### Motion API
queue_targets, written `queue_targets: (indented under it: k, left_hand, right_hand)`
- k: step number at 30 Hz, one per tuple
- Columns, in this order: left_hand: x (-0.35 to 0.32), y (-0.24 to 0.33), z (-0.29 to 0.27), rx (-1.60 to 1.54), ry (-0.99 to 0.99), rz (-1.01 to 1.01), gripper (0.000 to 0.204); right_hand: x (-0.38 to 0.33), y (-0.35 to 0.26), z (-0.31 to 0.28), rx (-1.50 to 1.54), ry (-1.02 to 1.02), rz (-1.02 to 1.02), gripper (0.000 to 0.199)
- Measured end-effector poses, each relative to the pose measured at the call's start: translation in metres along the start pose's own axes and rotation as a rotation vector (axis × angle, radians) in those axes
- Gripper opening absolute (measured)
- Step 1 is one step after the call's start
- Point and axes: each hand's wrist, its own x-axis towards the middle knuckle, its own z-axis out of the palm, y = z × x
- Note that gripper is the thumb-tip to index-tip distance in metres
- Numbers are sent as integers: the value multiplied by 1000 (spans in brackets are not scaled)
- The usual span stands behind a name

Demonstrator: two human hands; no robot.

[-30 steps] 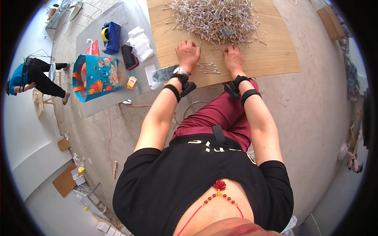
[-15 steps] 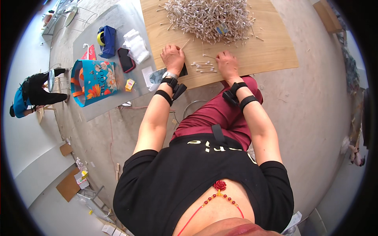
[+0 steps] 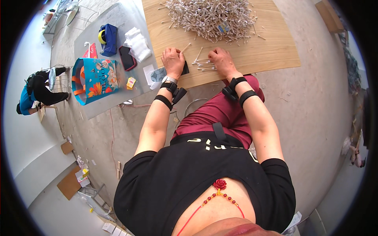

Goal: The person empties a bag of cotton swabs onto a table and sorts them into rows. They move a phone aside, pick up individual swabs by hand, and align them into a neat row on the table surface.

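My left hand (image 3: 173, 62) rests at the near left of the wooden board, its fingers pinching a cotton swab (image 3: 186, 47) that points away to the right. Beside it, my right hand (image 3: 222, 61) has its fingertips closed at the right end of the upper swab in a small row of cotton swabs (image 3: 205, 67). A single swab (image 3: 199, 53) lies slanted between my hands, its lower end by the row. Beyond both hands spreads a large heap of loose cotton swabs (image 3: 208, 17), with a small blue packet (image 3: 224, 27) on it.
Left of the wooden board (image 3: 271, 55), the grey table holds a phone (image 3: 127, 59), white plastic bags (image 3: 138, 44), a blue tape dispenser (image 3: 108, 39), a yellow packet (image 3: 131, 83) and a flowered blue bag (image 3: 96, 80). Another person (image 3: 39, 90) bends over at the far left.
My right hand has moved left onto the right end of the swab row. The loose swab between my hands has tilted and shifted toward the row. My left hand keeps its swab.
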Motion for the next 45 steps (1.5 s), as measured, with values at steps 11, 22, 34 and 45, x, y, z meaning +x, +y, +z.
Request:
queue_targets:
  k: [11, 22, 34, 45]
  left_hand:
    - [0, 3, 1, -30, 4, -8, 12]
    - [1, 2, -1, -31, 7, 3, 12]
    - [1, 0, 1, -60, -12, -18, 12]
    - [0, -1, 2, -63, -6, 2, 11]
  right_hand:
    - [38, -8, 21, -66, 4, -11, 10]
    - [29, 17, 1, -9, 135, 175, 17]
    - [34, 31, 17, 16, 109, 455, 20]
    - [39, 19, 17, -14, 115, 462, 18]
